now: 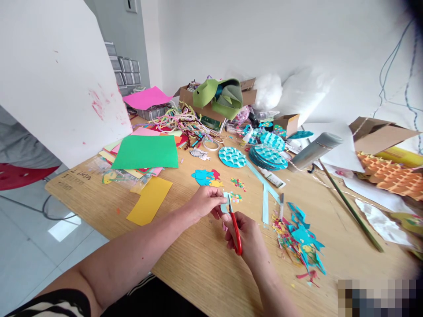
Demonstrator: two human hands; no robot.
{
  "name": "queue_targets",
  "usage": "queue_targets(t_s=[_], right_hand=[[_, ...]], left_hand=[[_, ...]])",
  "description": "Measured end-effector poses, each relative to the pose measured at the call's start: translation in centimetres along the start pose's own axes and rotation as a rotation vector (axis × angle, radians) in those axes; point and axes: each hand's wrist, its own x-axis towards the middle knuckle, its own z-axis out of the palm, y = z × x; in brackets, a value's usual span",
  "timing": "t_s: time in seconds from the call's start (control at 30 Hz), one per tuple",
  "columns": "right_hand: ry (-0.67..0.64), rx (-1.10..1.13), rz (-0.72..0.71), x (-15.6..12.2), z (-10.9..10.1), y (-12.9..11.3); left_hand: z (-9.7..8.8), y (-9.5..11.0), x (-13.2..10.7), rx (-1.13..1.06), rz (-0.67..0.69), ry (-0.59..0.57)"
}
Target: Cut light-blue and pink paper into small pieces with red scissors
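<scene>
My left hand (211, 203) pinches a small piece of light blue paper (226, 203) between thumb and fingers. Around the red handle of a pair of scissors (236, 233) my right hand (246, 231) is closed, and the blades point up at the paper's right side. Just beyond my hands lie a blue paper fish (202, 177) with red and yellow cut-outs. Two small piles of coloured paper bits (235, 197) sit beside them. Light blue paper strips (265, 203) rest to the right of the hands.
Colourful paper scraps (306, 240) lie right of my right hand, near a pen (281, 207). At left are green paper (147, 152) and yellow paper (150, 201). Patterned blue discs (232, 157), a glue tube (271, 177), a grey cylinder (313, 149) and a stick (352, 207) occupy the far side and right.
</scene>
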Motion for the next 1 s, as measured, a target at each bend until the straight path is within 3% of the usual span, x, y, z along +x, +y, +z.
queue_targets(t_s=[0.73,1.0], right_hand=[[0.010,-0.007,0.004,0.09,-0.31,-0.02],[0.056,0.004,0.066,0.31,-0.43,-0.13]], left_hand=[[0.13,0.31,-0.22,0.000,-0.040,-0.029],[0.00,0.56,-0.24,-0.002,-0.061,-0.032]])
